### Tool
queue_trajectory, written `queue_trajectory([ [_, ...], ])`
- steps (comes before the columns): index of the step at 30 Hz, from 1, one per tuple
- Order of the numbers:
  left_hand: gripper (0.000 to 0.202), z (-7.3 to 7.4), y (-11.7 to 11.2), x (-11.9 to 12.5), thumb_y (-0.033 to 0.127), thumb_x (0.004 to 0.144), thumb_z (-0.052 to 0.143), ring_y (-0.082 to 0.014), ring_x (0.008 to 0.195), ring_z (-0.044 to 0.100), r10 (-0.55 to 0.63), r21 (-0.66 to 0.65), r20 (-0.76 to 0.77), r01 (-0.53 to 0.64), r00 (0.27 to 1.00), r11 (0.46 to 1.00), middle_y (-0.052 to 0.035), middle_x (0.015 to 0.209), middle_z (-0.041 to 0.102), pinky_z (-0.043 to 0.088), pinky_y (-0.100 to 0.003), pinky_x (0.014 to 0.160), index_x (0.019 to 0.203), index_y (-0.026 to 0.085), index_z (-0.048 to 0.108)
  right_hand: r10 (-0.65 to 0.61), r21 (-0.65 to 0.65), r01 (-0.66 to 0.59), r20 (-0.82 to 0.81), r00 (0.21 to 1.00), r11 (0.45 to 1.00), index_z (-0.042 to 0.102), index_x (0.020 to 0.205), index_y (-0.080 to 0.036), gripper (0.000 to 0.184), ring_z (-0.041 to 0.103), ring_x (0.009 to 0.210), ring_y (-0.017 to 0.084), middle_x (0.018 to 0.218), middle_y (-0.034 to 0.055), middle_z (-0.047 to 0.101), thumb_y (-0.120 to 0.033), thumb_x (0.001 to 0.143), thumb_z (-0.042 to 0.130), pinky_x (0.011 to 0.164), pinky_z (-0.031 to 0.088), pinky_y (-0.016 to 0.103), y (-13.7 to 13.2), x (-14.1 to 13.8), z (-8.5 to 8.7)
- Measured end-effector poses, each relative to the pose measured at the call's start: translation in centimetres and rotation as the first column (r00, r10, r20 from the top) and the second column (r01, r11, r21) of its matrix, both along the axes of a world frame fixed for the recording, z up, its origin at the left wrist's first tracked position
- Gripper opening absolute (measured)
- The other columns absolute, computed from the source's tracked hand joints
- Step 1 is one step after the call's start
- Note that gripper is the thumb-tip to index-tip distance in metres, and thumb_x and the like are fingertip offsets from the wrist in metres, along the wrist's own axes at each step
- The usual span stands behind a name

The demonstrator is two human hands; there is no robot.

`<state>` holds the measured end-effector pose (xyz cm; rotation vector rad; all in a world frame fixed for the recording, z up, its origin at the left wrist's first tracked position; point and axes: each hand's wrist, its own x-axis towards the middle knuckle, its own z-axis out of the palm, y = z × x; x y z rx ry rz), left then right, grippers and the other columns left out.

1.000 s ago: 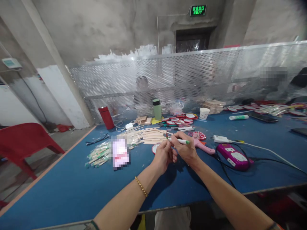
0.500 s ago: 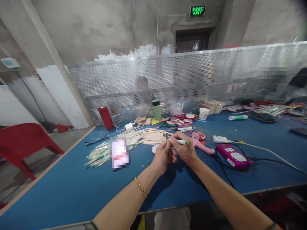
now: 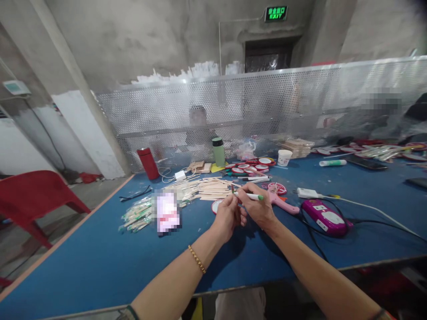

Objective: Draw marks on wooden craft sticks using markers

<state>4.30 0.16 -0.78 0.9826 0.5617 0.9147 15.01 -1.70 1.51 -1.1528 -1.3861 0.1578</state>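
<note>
My right hand (image 3: 258, 205) is closed around a white marker pen (image 3: 249, 195) with a green end, held like a pen with its tip pointing left. Close beside it, my left hand (image 3: 230, 214) pinches a small thin stick (image 3: 232, 189) whose reddish-brown upper end stands up above the fingers. The marker's tip is at the stick, though whether they touch I cannot tell. Behind the hands lies a pile of bare wooden sticks (image 3: 215, 189). A red-rimmed white disc (image 3: 216, 206) is partly hidden by my left hand.
On the blue table (image 3: 110, 262) lie bagged green-tipped sticks (image 3: 136, 215), a blurred-out lit rectangle (image 3: 167, 213), a pink-handled item (image 3: 283, 204) and a purple device (image 3: 323, 218) with cables. Farther back are a red bottle (image 3: 148, 163), a green bottle (image 3: 218, 153) and a paper cup (image 3: 284, 158).
The view has shifted very slightly. Both hands keep the same grip, with the marker and the stick held almost still.
</note>
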Motion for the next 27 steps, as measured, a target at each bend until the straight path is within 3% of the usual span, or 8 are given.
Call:
queue_trajectory([
  [8, 0.047, 0.17, 0.03, -0.1, 0.059, 0.072, 0.072, -0.0115, 0.036, 0.051, -0.011, 0.009, -0.011, 0.011, 1.0, 1.0, 0.0028, 0.051, 0.058, 0.037, -0.021, 0.038, 0.081, 0.019, 0.049, 0.016, -0.034, -0.016, -0.02, 1.0, 0.999, 0.053, 0.062, -0.022, 0.024, 0.053, 0.042, 0.012, 0.051, -0.0028, 0.057, -0.035, 0.082, 0.053, 0.043, 0.042, 0.023, -0.31, -0.1, 0.44],
  [22, 0.049, 0.13, -0.15, -0.06, 0.06, 0.071, 0.072, -0.0108, 0.036, 0.05, -0.002, 0.016, -0.011, 0.002, 1.0, 1.0, 0.0046, 0.05, 0.056, 0.037, -0.021, 0.039, 0.084, 0.02, 0.049, -0.025, 0.02, 0.024, 0.051, 0.998, 1.0, 0.052, 0.06, -0.022, 0.023, 0.051, 0.045, 0.012, 0.053, -0.0024, 0.056, -0.032, 0.08, 0.052, 0.047, 0.04, 0.024, -0.04, -0.1, 0.16],
  [27, 0.048, 0.15, -0.09, -0.05, 0.06, 0.072, 0.071, -0.0109, 0.036, 0.05, -0.013, -0.004, -0.027, 0.013, 1.0, 1.0, 0.003, 0.051, 0.057, 0.037, -0.021, 0.04, 0.082, 0.019, 0.048, -0.001, -0.028, 0.001, -0.017, 1.0, 1.0, 0.053, 0.061, -0.022, 0.024, 0.052, 0.044, 0.013, 0.051, -0.0024, 0.056, -0.034, 0.082, 0.052, 0.045, 0.041, 0.024, -0.19, -0.08, 0.29],
])
